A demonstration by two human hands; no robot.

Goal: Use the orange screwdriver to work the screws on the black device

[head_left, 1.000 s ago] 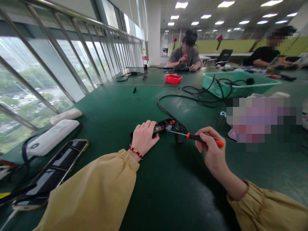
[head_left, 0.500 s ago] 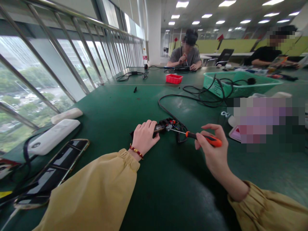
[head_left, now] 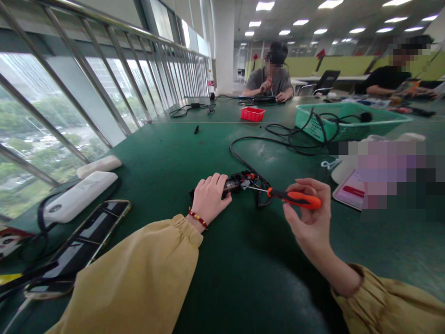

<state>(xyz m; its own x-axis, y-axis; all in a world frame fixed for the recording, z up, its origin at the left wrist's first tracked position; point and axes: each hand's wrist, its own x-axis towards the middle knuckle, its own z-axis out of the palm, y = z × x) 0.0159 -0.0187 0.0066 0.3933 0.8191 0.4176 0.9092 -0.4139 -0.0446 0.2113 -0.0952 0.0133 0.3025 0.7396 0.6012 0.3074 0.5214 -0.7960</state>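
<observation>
My left hand (head_left: 211,199) is wrapped over a dark cylindrical device (head_left: 230,185) and presses it to the green table. The device's far end lies opened, with small wires and red and grey parts (head_left: 246,182) exposed. A black cable (head_left: 239,160) runs from that end. In my right hand (head_left: 311,218) is a screwdriver (head_left: 295,198) with an orange and black handle, held between the thumb and fingers. Its thin shaft points left, and the tip meets the exposed parts, though the exact contact point is too small to make out.
A phone (head_left: 83,246) and white power banks (head_left: 79,197) lie on the left by the railing (head_left: 114,83). Farther off are a red tray (head_left: 253,114) and a green basket (head_left: 314,125) with cables. Two people sit across the table. A pink-screened phone (head_left: 349,192) lies right.
The screwdriver handle has turned in my right hand, and my thumb has dropped lower while the fingers curl over it. My left hand and the device stay in place.
</observation>
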